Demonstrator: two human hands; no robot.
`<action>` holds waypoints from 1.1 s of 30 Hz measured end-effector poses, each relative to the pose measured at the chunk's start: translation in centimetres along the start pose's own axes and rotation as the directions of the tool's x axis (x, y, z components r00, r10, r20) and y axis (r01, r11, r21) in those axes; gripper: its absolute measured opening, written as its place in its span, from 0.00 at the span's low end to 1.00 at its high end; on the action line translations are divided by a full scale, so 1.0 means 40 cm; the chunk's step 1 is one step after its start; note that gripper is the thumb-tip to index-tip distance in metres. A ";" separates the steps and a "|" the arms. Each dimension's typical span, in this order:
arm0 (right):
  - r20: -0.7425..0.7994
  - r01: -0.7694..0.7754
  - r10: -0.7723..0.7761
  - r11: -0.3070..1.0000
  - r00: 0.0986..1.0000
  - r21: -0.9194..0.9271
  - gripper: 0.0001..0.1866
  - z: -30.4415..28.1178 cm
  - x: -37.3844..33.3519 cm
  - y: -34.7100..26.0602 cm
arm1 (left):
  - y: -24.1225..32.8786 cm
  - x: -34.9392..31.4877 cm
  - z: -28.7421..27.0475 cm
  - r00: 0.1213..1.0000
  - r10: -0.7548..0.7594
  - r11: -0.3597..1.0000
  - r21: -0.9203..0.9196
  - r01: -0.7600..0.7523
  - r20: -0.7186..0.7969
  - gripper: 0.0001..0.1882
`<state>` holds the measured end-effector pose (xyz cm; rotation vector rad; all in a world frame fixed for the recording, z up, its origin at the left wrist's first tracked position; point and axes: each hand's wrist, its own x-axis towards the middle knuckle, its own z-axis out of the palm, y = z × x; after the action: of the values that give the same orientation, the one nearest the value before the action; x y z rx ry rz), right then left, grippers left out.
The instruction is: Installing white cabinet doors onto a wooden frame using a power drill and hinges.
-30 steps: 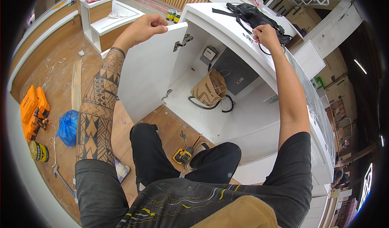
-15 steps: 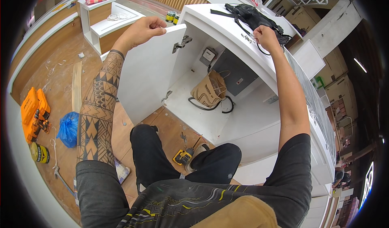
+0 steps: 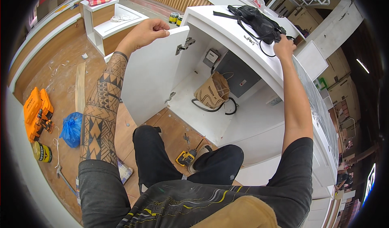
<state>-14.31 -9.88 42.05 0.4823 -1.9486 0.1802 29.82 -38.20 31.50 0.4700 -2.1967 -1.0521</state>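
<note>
Cabinet door (image 3: 150, 76) stands open at 10 o'clock, long axis upright, slanting from 1 to 7 o'clock. Left hand (image 3: 145, 32): fingers narrow, holding its top edge. Right hand (image 3: 285, 48): fingers at black bag (image 3: 256, 20), 1 o'clock, on white worktop (image 3: 202, 12); grip cannot be told. Orange case (image 3: 33, 106): 9 o'clock, on brown floor (image 3: 63, 100).
</note>
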 end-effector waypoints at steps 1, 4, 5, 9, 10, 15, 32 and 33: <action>0.047 0.226 -0.240 0.952 0.970 0.207 0.14 -0.012 0.001 -0.006 | -0.008 0.001 -0.003 1.000 -0.001 1.000 0.001 0.001 0.003 0.19; 0.325 0.226 -0.514 0.745 0.794 0.628 0.12 -0.086 -0.021 -0.084 | -0.026 -0.001 -0.020 1.000 -0.026 1.000 0.002 0.026 0.000 0.19; 0.414 0.152 -0.528 0.734 0.742 0.662 0.13 -0.092 -0.026 -0.097 | -0.028 -0.003 -0.024 1.000 -0.022 1.000 0.012 0.021 0.010 0.19; 0.500 0.107 -0.499 0.775 0.708 0.622 0.13 -0.080 -0.028 -0.094 | -0.010 0.003 -0.003 1.000 0.010 1.000 0.002 -0.010 0.007 0.19; 0.502 0.105 -0.503 0.772 0.704 0.626 0.13 -0.077 -0.031 -0.095 | -0.010 0.005 0.000 1.000 0.012 1.000 0.002 -0.013 0.020 0.20; 0.381 0.202 -0.423 0.842 0.822 0.500 0.10 -0.077 -0.042 -0.100 | -0.039 0.017 -0.003 0.999 0.011 0.999 0.051 -0.013 0.038 0.21; 0.766 -0.585 0.064 0.687 0.640 0.432 0.10 0.123 -1.465 0.021 | 0.067 0.036 0.017 0.985 -0.087 0.791 0.611 -0.025 0.152 0.32; 0.795 -0.557 0.080 0.756 0.601 0.345 0.10 0.154 -1.544 0.057 | 0.067 0.036 0.017 0.984 -0.088 0.779 0.626 -0.027 0.152 0.32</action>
<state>1.06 5.53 -16.10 0.6248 -2.8171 0.9860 28.18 -36.98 33.88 0.7257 -2.6910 -0.3408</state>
